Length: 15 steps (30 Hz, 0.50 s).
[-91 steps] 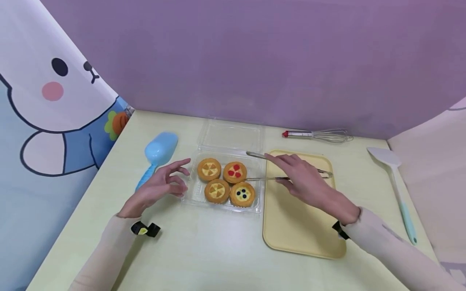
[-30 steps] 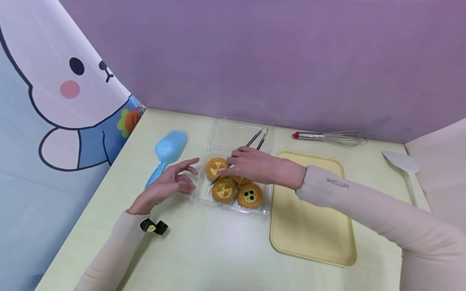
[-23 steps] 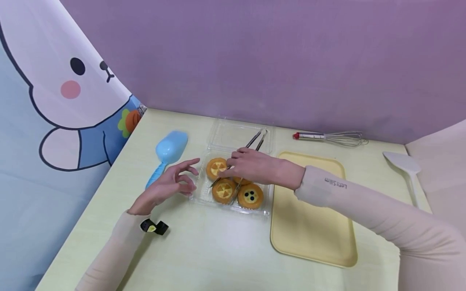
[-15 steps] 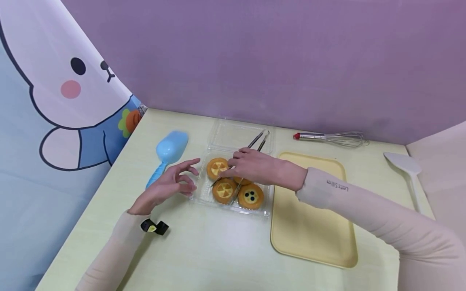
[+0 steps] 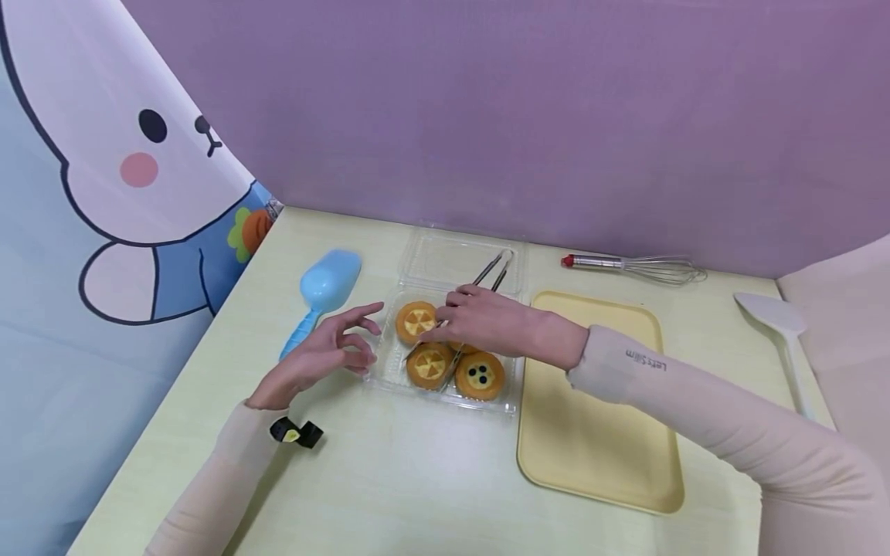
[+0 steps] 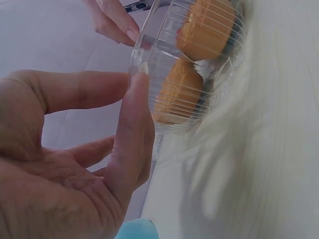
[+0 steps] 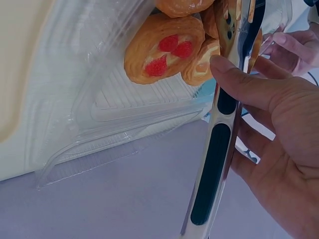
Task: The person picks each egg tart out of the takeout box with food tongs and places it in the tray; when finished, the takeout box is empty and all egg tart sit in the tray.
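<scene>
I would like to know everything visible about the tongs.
The tongs look like shiny metal, with dark inset grips. The right hand holds them over the clear container, joined end on the far side. Their arms are spread, with the tips appearing on either side of the near-left tart; contact is unclear.

A pale table (image 5: 417,494) with faint wood grain fills the lower part of the head view, its back edge running along a plain purple wall (image 5: 528,131). At the left stands a light blue wall (image 5: 35,417), softly creased, printed with a big white rabbit (image 5: 90,177) in black outline: dark eye (image 5: 153,126), pink cheek (image 5: 139,170), blue clothes (image 5: 184,274) and an orange carrot (image 5: 257,229) with a green top (image 5: 239,234). The right wall (image 5: 851,332) is pale and pinkish. Light is soft and even, leaving a whitish sheen on the near middle of the table. In the right wrist view the purple wall looks greyer.
</scene>
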Each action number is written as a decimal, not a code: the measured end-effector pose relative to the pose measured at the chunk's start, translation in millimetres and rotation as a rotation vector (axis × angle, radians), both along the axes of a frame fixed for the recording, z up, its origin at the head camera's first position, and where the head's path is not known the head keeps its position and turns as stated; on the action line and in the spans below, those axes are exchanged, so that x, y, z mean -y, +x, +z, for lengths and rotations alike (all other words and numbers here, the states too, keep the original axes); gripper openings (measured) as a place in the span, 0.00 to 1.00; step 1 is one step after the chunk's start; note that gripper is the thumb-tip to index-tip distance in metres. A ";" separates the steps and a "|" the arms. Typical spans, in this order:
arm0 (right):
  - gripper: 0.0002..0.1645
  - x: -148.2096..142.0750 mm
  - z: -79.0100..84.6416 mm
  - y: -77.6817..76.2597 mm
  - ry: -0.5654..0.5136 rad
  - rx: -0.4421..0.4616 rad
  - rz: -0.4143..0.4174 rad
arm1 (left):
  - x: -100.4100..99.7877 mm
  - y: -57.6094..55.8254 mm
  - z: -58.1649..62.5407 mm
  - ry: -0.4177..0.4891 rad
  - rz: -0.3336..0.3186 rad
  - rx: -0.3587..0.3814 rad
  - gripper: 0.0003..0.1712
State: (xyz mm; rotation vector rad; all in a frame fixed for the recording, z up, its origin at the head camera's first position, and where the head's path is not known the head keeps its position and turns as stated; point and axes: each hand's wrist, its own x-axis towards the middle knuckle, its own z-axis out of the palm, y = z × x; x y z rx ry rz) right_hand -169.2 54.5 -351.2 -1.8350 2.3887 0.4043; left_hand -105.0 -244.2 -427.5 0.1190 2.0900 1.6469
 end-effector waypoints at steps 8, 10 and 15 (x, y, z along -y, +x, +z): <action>0.40 -5.2 0.0 3.3 -0.013 -0.097 0.031 | -0.6 0.9 -0.3 0.009 0.003 -0.005 0.48; 0.40 -6.5 1.9 4.1 -0.016 -0.102 0.032 | -0.3 0.7 -0.8 0.010 0.003 -0.005 0.48; 0.39 -10.5 7.4 5.6 -0.044 -0.091 0.015 | 1.1 0.4 -1.9 0.012 -0.001 -0.008 0.48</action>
